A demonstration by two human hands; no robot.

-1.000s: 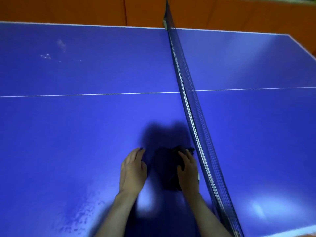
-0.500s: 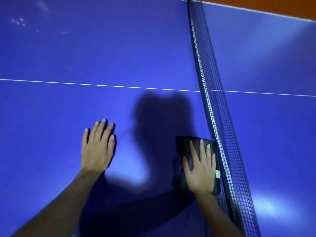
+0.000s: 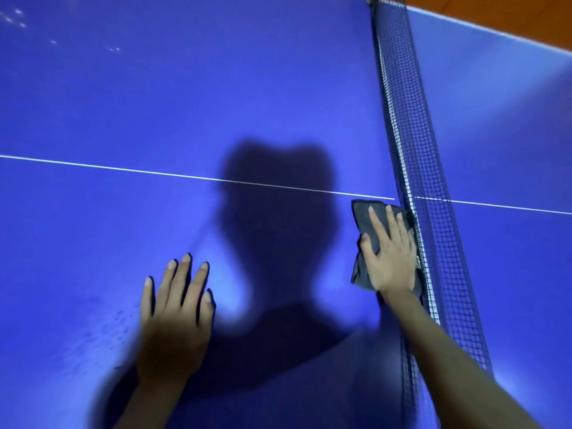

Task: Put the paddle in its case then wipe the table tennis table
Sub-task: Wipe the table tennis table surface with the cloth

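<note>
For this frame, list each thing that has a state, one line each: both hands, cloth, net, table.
left hand: flat on the table, holding nothing
right hand: fingers straight, pressing the cloth
cloth: folded, flat on the table beside the net
net: upright
table: speckled marks near the left hand

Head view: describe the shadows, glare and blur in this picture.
Head view: a large dark shadow of the person falls across the blue table, between the left hand and the right hand pressing the grey cloth; pale glare patches sit beside that shadow; the near left forearm is blurred; the net bows from wide-angle distortion.
</note>
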